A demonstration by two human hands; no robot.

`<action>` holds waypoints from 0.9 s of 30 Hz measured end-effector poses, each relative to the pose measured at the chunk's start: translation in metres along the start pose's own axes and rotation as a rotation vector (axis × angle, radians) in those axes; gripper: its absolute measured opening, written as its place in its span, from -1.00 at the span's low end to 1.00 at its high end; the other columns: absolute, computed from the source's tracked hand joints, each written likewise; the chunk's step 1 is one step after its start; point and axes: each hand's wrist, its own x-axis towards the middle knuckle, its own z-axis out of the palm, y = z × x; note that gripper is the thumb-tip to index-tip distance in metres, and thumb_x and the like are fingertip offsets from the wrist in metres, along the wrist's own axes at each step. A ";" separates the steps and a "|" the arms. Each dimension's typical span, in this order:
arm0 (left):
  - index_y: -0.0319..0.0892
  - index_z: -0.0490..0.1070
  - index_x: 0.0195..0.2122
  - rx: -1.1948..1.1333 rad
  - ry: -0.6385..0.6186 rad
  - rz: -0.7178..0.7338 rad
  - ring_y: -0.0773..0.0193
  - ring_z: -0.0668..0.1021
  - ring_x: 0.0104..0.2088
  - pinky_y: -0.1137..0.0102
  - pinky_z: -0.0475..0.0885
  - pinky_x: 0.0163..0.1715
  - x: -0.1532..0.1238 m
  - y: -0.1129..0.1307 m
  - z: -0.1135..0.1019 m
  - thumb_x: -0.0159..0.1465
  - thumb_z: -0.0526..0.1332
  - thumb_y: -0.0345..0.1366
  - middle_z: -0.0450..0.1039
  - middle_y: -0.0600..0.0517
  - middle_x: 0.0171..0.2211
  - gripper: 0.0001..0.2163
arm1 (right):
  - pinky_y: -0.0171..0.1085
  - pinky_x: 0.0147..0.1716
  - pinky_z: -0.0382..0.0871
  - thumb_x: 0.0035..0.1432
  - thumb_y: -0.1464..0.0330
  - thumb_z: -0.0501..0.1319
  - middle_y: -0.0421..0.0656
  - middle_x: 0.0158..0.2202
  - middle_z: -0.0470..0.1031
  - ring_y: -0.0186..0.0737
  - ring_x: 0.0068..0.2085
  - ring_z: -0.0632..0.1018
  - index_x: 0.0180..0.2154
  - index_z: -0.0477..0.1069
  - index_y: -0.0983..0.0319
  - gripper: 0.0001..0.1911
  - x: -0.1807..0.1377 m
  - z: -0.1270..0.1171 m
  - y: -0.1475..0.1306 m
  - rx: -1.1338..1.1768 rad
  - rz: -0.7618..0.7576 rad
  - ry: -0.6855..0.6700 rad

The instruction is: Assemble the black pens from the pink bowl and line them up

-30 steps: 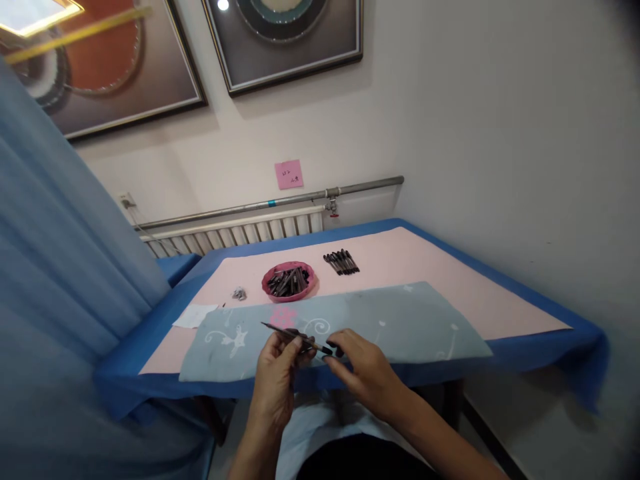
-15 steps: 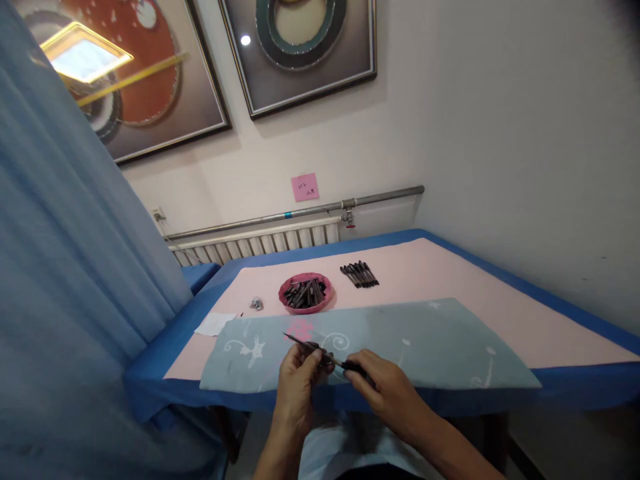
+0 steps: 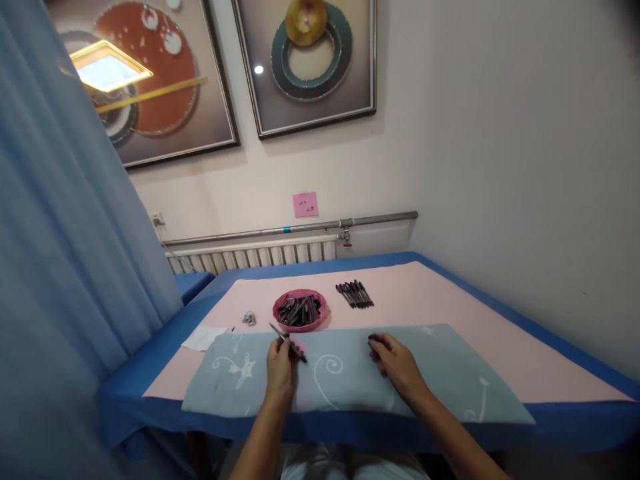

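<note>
My left hand is closed around a slim pen. Its thin end points up and left, and its black end shows to the right of the fingers. My right hand is held over the cloth to the right, fingers curled together. Something small and black shows at its fingertips, too small to name. Below both hands lies a folded blue-green cloth with white swirls. Just beyond my left hand stands a pink basket full of dark pens.
A row of black-capped pens lies right of the basket. To its left are a small heap of silvery pieces and a white paper. A blue curtain hangs at the left; a radiator is behind the table.
My hands have moved apart: the left went left with the pen, and the right let go of the pen's black end and went right. The view has tilted up slightly.
</note>
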 end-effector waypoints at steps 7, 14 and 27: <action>-0.23 0.32 -0.40 -0.064 -0.035 -0.042 0.36 0.48 -0.53 0.45 0.39 -0.50 0.000 -0.008 -0.017 -0.05 0.29 -0.27 0.40 0.09 -0.56 -0.77 | -0.40 -0.74 0.17 -0.19 0.35 0.26 -0.23 -0.59 0.42 -0.36 -0.62 0.40 -0.43 0.36 0.23 -0.82 0.007 -0.018 0.006 0.332 0.043 0.014; -0.24 0.33 -0.38 -0.095 -0.032 -0.064 0.35 0.52 -0.49 0.46 0.42 -0.47 0.003 -0.007 -0.018 -0.04 0.29 -0.33 0.43 0.07 -0.53 -0.79 | -0.40 -0.71 0.25 -0.23 0.43 0.29 -0.20 -0.51 0.46 -0.32 -0.53 0.45 -0.45 0.36 0.21 -0.81 0.006 -0.027 0.006 0.525 0.056 0.033; -0.25 0.34 -0.36 -0.115 -0.058 -0.078 0.38 0.52 -0.50 0.50 0.43 -0.50 0.000 -0.004 -0.022 0.00 0.28 -0.38 0.45 0.06 -0.53 -0.81 | -0.42 -0.72 0.23 -0.26 0.47 0.31 -0.22 -0.53 0.44 -0.35 -0.54 0.43 -0.45 0.37 0.22 -0.78 0.006 -0.026 0.011 0.653 0.078 0.058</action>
